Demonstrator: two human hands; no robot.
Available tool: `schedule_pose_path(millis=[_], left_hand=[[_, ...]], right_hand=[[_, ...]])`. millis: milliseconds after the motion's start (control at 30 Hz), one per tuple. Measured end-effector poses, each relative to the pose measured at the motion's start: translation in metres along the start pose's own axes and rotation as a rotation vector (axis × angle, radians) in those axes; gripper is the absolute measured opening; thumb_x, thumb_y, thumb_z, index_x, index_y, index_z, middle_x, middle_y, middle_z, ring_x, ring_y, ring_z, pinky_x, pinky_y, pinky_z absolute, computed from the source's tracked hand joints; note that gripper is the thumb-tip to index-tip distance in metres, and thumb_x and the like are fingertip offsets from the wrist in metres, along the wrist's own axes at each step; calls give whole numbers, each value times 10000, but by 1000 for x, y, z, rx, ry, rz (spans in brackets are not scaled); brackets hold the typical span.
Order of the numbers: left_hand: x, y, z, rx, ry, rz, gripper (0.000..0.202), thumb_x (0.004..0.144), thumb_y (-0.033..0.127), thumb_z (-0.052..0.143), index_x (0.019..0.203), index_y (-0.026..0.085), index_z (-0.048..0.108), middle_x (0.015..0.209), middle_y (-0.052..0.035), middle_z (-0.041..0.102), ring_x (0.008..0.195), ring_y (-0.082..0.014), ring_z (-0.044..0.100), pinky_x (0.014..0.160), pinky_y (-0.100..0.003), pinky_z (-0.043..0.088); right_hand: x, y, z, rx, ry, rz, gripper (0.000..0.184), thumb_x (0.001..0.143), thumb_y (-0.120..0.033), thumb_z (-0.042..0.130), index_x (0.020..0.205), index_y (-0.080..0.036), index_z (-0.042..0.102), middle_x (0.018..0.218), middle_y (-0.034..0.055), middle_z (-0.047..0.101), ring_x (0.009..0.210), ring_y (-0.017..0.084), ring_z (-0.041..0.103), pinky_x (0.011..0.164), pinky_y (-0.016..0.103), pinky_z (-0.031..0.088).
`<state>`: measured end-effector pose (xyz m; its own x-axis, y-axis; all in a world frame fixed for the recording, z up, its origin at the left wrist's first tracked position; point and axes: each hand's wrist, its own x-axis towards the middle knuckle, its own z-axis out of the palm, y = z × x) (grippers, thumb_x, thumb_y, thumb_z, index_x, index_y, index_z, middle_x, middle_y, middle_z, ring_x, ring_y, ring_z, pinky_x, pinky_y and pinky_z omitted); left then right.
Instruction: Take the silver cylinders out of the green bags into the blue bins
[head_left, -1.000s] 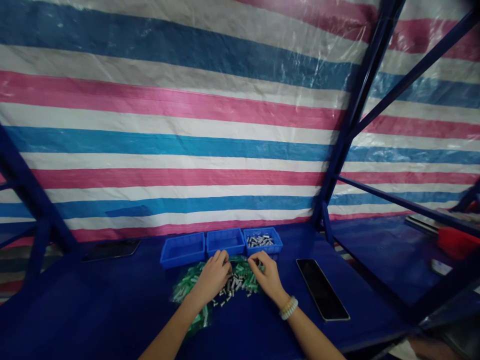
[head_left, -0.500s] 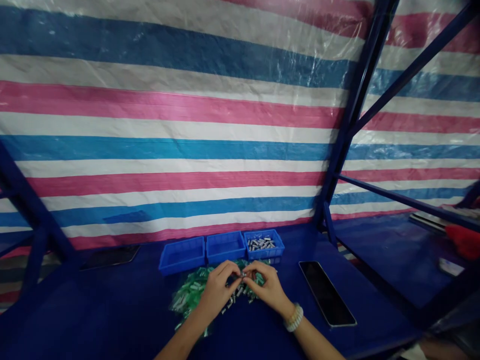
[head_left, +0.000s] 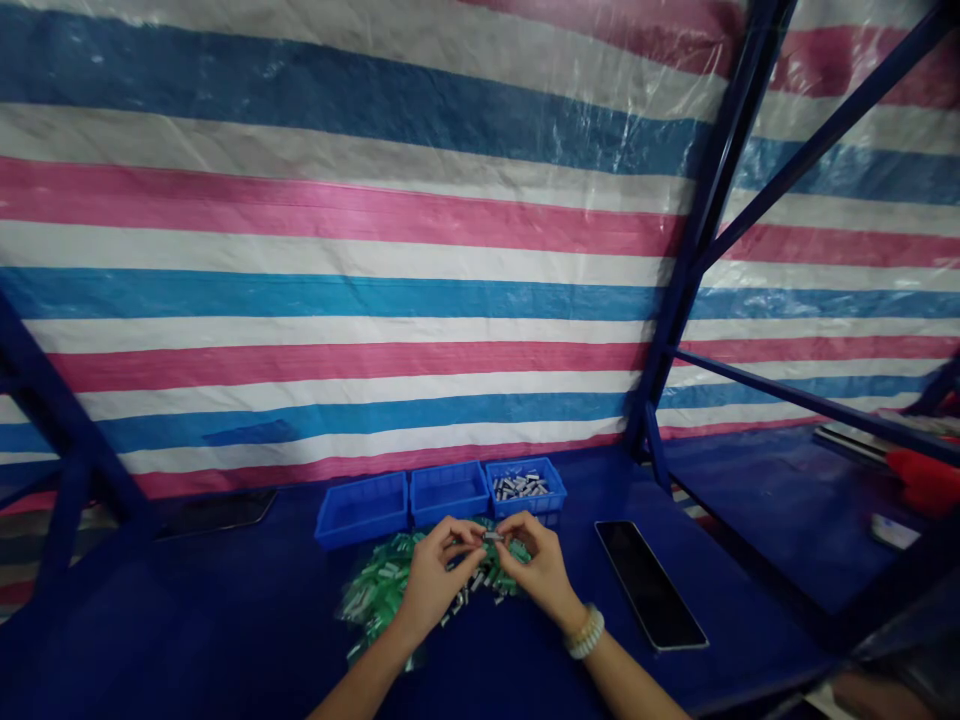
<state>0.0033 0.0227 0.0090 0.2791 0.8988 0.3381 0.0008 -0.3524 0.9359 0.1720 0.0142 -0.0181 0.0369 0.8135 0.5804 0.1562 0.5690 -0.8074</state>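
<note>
Pinching one small silver metal cylinder between them, the left hand and right hand each close their grip on an end, just above a heap of green and silver pieces on the dark blue surface. Three blue plastic trays stand at 12 o'clock. A black phone lies at 3 o'clock.

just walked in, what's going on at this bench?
A person is working at a blue table. The left hand and right hand pinch one small metal piece between their fingertips, just above a pile of green bags and loose metal pieces. Three blue trays sit behind the pile, and the right tray holds more metal pieces. A phone lies face up to the right.
</note>
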Motion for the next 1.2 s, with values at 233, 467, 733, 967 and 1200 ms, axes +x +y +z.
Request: schedule_pose_path(millis=[233, 467, 733, 967, 1200], left_hand=[[-3, -5, 1, -13, -80, 98, 44, 817, 205, 626, 818, 169, 601, 1081, -121, 713, 1016, -220, 681, 922, -379, 541], [8, -13, -13, 275, 51, 189, 95, 874, 205, 528, 858, 181, 619, 1002, -91, 737, 969, -216, 696, 876, -384, 558], [10, -23, -21, 830, -259, 332, 364, 796, 184, 642, 1156, 220, 606, 1206, -91, 658, 1160, -286, 559, 966, -465, 450], [20, -30, -19, 999, -386, 348, 480, 834, 148, 608, 1293, 239, 501, 1234, -76, 620, 1140, -253, 549, 935, -388, 431], [25, -26, -29, 1178, -344, 372, 385, 820, -2, 507, 1111, 225, 615, 1024, -62, 670, 964, -248, 591, 816, -361, 430]], right_hand=[[2, 12, 4, 221, -42, 85, 125, 809, -289, 664, 871, -202, 599, 878, 45, 684, 847, 194, 683, 779, 312, 561], [58, 22, -33, -384, 36, -148, 210, 911, -245, 517, 1048, -184, 664, 981, 85, 719, 877, 211, 671, 832, 367, 534], [58, 18, -37, -550, -185, -169, 265, 861, -123, 505, 1080, -166, 648, 981, 91, 687, 899, 211, 628, 857, 358, 495], [20, -10, -51, -839, -628, -84, 679, 632, 54, 465, 1229, -247, 586, 1230, 62, 621, 1243, 246, 462, 1008, 392, 375], [0, -6, -57, -906, -716, 33, 780, 672, -116, 625, 1414, -259, 436, 1434, 97, 476, 1299, 305, 432, 1053, 428, 336]])
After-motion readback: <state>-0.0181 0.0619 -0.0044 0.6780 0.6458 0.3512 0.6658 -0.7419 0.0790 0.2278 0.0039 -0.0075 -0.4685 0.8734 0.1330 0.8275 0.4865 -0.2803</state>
